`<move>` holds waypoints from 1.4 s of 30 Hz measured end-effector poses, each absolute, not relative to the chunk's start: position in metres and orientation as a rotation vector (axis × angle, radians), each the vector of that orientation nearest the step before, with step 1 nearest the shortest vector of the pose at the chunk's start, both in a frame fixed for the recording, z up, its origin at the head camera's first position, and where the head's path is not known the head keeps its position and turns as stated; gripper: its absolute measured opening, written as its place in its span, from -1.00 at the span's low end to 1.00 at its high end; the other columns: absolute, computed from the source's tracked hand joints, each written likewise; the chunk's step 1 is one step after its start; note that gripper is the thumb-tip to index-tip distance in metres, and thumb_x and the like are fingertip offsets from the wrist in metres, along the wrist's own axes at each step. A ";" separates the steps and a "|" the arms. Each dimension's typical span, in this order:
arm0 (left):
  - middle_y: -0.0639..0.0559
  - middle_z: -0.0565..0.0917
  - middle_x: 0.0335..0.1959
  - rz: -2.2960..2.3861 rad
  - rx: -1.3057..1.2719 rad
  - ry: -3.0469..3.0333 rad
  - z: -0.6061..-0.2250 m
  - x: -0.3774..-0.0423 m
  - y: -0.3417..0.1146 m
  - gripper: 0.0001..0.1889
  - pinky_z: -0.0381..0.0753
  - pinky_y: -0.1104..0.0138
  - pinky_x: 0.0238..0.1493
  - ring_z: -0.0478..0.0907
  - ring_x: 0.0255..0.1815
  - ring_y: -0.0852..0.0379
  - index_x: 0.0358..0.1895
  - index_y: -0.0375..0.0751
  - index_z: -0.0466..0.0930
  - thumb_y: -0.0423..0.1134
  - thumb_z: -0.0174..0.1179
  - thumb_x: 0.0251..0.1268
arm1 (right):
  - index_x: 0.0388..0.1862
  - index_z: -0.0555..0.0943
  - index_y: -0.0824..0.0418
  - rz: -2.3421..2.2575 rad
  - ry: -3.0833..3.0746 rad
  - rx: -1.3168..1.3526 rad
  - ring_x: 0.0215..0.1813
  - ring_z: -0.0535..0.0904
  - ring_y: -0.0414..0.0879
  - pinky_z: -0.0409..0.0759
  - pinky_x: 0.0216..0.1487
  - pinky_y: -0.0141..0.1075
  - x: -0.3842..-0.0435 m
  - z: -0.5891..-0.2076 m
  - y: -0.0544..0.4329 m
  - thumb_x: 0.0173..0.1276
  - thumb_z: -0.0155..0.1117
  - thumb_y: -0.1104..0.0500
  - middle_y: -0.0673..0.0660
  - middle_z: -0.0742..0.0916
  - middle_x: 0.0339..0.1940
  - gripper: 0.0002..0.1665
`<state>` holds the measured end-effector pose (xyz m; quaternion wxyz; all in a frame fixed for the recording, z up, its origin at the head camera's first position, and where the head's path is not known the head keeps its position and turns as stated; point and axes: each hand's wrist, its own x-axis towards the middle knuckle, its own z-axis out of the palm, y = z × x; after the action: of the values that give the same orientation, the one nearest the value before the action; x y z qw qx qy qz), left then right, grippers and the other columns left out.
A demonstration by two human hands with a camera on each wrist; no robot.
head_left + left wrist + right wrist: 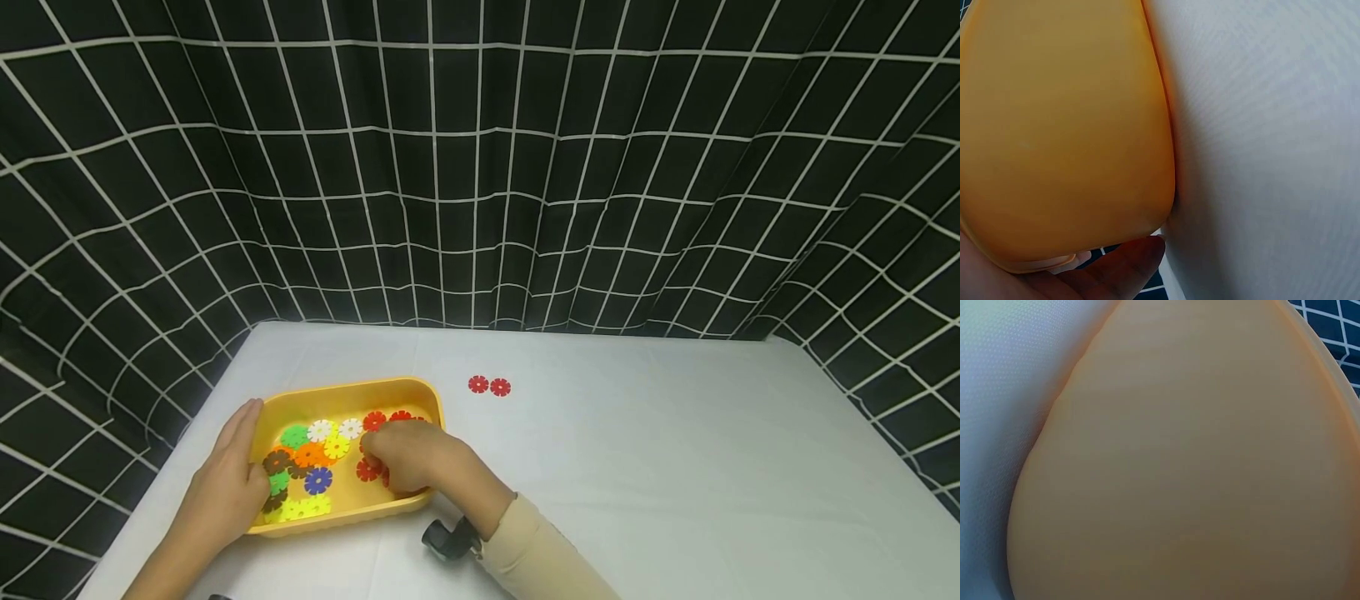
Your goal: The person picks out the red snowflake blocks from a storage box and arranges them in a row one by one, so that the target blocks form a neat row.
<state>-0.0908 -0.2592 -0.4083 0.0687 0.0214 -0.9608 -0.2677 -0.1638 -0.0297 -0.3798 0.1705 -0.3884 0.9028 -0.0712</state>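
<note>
A yellow plastic tray (349,490) stands on the left half of the white table in the head view. My left hand (227,487) holds its left end, thumb at the rim and fingers along the outer wall. In the left wrist view the fingers (1129,265) lie against the tray's end (1072,137). My right hand (416,454) reaches into the tray's right end, among red notched discs (367,470). Its fingertips are hidden, so whether they pinch a disc is unclear. The right wrist view shows just the tray's outer wall (1179,456) close up.
White discs (350,428), a blue disc (318,480), and several green, orange, brown and yellow discs fill the tray's left part. Two red discs (489,385) lie on the table (637,450) beyond the tray. Black grid-patterned cloth (480,167) surrounds the table's back and sides.
</note>
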 end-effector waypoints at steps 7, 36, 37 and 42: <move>-0.40 -0.03 0.57 -0.813 0.063 -2.888 -0.408 -0.091 -0.259 -0.14 0.15 -0.41 0.29 0.05 0.47 -0.51 0.57 -0.46 -0.14 -0.56 -0.06 0.13 | -0.45 0.56 0.03 -0.230 2.549 -1.111 -0.40 0.43 -0.21 0.44 -0.40 -0.48 -0.164 -0.379 -0.029 0.12 0.53 0.31 -0.08 0.54 -0.53 -0.71; -0.39 -0.03 0.57 -0.827 0.054 -2.886 -0.409 -0.091 -0.261 -0.13 0.16 -0.43 0.27 0.06 0.45 -0.53 0.58 -0.44 -0.15 -0.55 -0.06 0.13 | -0.35 0.75 0.09 -0.679 2.442 -1.080 -0.35 0.48 -0.21 0.51 -0.37 -0.53 -0.181 -0.371 -0.020 0.25 0.35 0.42 -0.09 0.65 -0.44 -0.78; -0.39 -0.03 0.57 -0.826 0.055 -2.886 -0.409 -0.091 -0.261 -0.13 0.16 -0.42 0.27 0.06 0.45 -0.53 0.58 -0.44 -0.16 -0.55 -0.06 0.13 | -0.35 0.75 0.11 -0.719 2.433 -1.068 -0.37 0.48 -0.22 0.51 -0.38 -0.52 -0.182 -0.371 -0.019 0.25 0.35 0.42 -0.08 0.66 -0.44 -0.78; -0.39 -0.03 0.57 -0.830 0.059 -2.886 -0.410 -0.091 -0.260 -0.13 0.15 -0.42 0.28 0.05 0.46 -0.52 0.58 -0.44 -0.16 -0.56 -0.06 0.13 | -0.39 0.75 0.15 -0.917 2.381 -0.997 -0.45 0.50 -0.23 0.58 -0.42 -0.51 -0.186 -0.372 -0.017 0.23 0.34 0.44 -0.08 0.68 -0.49 -0.80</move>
<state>-0.0914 -0.2605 -0.4097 0.0688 0.0195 -0.9586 -0.2756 -0.1861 -0.0172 -0.3721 0.1995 -0.3567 0.8517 -0.3281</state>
